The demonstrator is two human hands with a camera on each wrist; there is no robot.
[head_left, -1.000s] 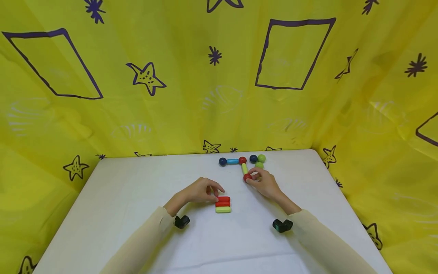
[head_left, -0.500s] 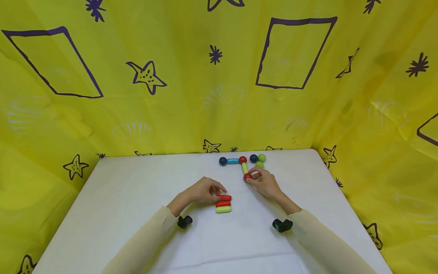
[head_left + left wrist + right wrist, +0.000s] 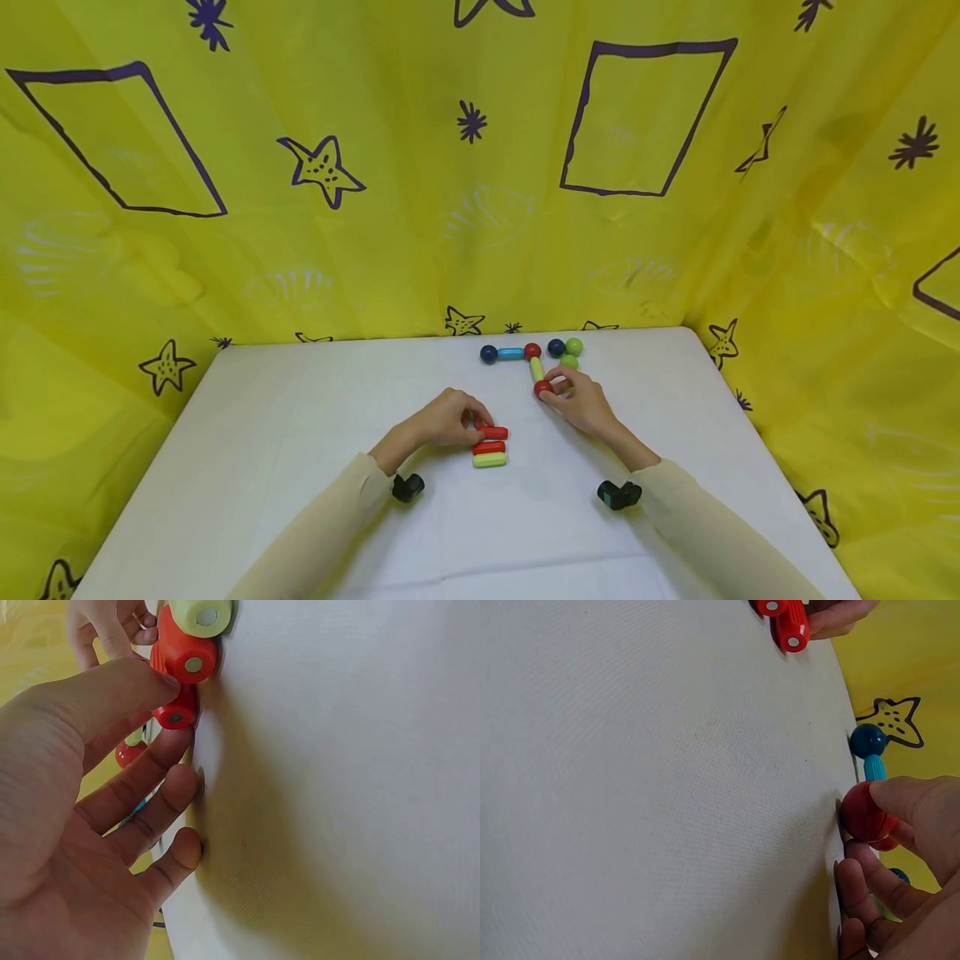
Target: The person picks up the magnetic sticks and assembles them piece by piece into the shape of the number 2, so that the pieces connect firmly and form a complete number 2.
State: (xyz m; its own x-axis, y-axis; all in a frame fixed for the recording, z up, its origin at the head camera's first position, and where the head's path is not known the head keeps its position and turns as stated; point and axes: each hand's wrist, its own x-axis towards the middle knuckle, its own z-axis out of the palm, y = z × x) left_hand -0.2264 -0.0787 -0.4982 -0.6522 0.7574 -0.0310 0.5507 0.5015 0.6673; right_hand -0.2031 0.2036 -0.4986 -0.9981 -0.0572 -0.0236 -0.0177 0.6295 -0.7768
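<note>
My left hand (image 3: 450,418) pinches the rearmost red rod (image 3: 493,433) by its left end, between thumb and forefinger. Just in front of it lie a second red rod (image 3: 489,447) and a pale green rod (image 3: 490,460), side by side. In the left wrist view the held red rod (image 3: 177,714) shows a round metal end. My right hand (image 3: 585,406) grips a red ball (image 3: 543,389) joined to another pale green rod (image 3: 536,369). That rod reaches a further red ball (image 3: 532,351), from which a blue rod (image 3: 511,353) runs to a dark blue ball (image 3: 488,354).
Behind my right hand sit a second dark blue ball (image 3: 556,348) and two green balls (image 3: 573,346), close together. The white table (image 3: 300,400) ends at a yellow patterned cloth (image 3: 405,250) at the back and sides.
My left hand has moved slightly right, its thumb and forefinger now closed on the rearmost red rod. That rod has shifted a little right and back, off the second one. My right hand stays on the red ball.
</note>
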